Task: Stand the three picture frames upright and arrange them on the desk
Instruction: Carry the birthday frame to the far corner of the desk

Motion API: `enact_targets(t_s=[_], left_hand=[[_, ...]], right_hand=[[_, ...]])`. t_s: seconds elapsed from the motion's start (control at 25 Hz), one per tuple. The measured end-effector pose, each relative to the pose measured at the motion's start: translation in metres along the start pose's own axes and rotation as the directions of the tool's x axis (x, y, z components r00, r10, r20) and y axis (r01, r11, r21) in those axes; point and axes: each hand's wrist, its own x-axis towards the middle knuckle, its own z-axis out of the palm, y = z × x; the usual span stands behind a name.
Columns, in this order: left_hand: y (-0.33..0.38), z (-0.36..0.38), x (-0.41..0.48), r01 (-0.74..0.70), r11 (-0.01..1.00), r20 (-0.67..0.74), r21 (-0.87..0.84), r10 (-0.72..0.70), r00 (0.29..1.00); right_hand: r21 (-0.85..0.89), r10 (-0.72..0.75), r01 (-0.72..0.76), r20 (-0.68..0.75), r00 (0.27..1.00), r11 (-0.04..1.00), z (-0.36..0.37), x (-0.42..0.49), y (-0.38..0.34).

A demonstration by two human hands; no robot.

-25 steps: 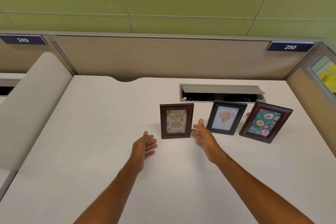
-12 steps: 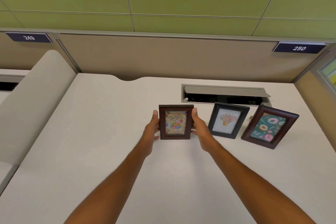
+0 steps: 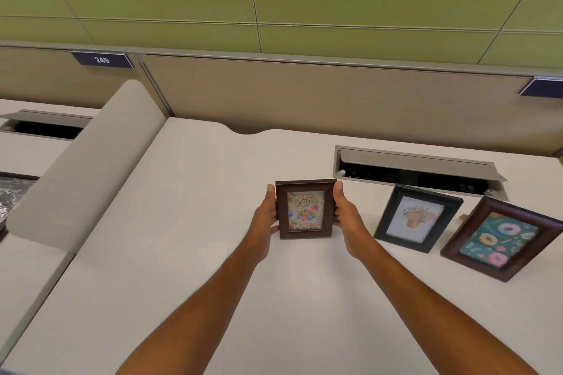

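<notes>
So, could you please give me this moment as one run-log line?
left hand: grips birthday frame, left edge | right hand: grips its right edge | black frame: standing, middle | doughnut frame: standing, rightmost

Your pale surface (image 3: 182, 253) carried three standing frames in a row: birthday frame (image 3: 305, 210), black frame (image 3: 417, 218), doughnut frame (image 3: 502, 237), with an open cable hatch (image 3: 417, 161) behind.

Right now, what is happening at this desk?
A person grips the birthday frame upright by its two sides, left hand on one, right hand on the other, over the white desk. The black flower frame and the donut frame stand propped to its right, in front of the open cable tray.
</notes>
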Motion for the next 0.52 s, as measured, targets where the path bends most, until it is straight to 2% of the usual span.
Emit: enact_targets(t_s=[0.28, 0.52], left_hand=[[0.034, -0.072, 0.017, -0.037, 0.997, -0.107, -0.07, 0.029, 0.994], [0.064, -0.159, 0.052, -0.078, 0.988, -0.214, -0.136, 0.048, 0.976]], right_hand=[[-0.052, 0.002, 0.001, 0.065, 0.998, 0.999, 0.079, 0.029, -0.031], [-0.126, -0.027, 0.054, 0.202, 0.979, 0.991, 0.175, 0.075, -0.066]])
